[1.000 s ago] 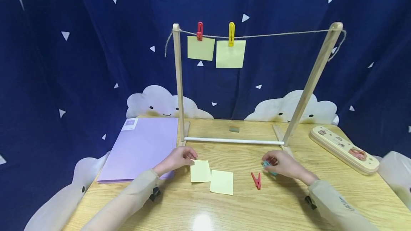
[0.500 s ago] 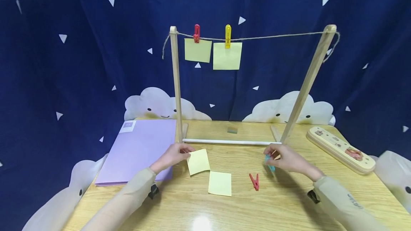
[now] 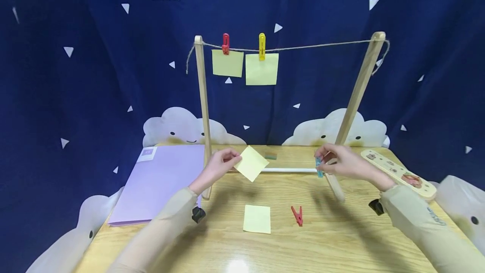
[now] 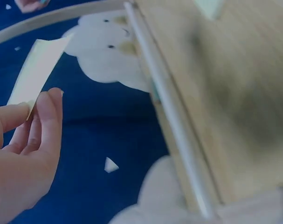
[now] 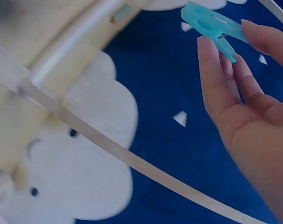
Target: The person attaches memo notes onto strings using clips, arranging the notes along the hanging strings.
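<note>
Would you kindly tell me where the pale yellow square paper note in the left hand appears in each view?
Head: the pale yellow square paper note, just below centre.
Left wrist: upper left, pinched by the left hand.
Right wrist: not in it.
Shared by all three: the straight white rod.

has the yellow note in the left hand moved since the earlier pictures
Yes, up and rightward in the head view. The yellow note lay below the white bar; now, in the left hand, it partly covers it.
</note>
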Action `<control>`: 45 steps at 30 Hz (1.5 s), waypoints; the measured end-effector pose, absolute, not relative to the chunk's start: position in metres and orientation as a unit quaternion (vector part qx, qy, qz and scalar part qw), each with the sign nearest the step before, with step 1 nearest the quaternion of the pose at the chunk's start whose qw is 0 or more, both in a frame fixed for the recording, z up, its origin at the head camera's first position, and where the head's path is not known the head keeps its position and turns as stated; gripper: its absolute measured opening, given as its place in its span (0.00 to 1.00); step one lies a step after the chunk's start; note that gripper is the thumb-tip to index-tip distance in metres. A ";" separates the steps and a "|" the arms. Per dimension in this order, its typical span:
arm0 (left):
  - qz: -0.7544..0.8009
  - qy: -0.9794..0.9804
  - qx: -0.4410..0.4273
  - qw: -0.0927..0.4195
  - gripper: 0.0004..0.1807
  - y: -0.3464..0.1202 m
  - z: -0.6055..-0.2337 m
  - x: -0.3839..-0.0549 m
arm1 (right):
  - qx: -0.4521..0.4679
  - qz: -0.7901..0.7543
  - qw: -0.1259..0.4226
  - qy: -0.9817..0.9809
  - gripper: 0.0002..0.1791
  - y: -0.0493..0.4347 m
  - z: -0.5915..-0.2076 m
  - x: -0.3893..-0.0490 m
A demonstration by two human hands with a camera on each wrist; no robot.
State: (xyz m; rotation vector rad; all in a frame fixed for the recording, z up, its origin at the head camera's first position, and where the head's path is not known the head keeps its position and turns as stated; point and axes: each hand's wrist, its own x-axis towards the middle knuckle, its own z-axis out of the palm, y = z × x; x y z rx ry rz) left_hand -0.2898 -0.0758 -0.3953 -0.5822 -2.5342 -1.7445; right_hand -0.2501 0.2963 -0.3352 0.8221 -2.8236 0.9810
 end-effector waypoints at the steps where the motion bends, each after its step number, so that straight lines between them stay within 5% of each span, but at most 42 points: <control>1: -0.565 -0.804 -0.188 0.007 0.10 -0.070 -0.391 -0.290 | 0.263 0.320 0.023 -0.910 0.13 0.297 -0.328 -0.251; 24: -0.767 -0.607 -0.186 0.096 0.12 0.053 -0.278 -0.316 | 0.219 0.379 0.131 -0.890 0.15 0.285 -0.139 -0.268; 45: -0.795 -0.559 -0.126 0.198 0.11 0.075 -0.232 -0.320 | 0.231 0.348 0.195 -0.887 0.19 0.254 -0.073 -0.304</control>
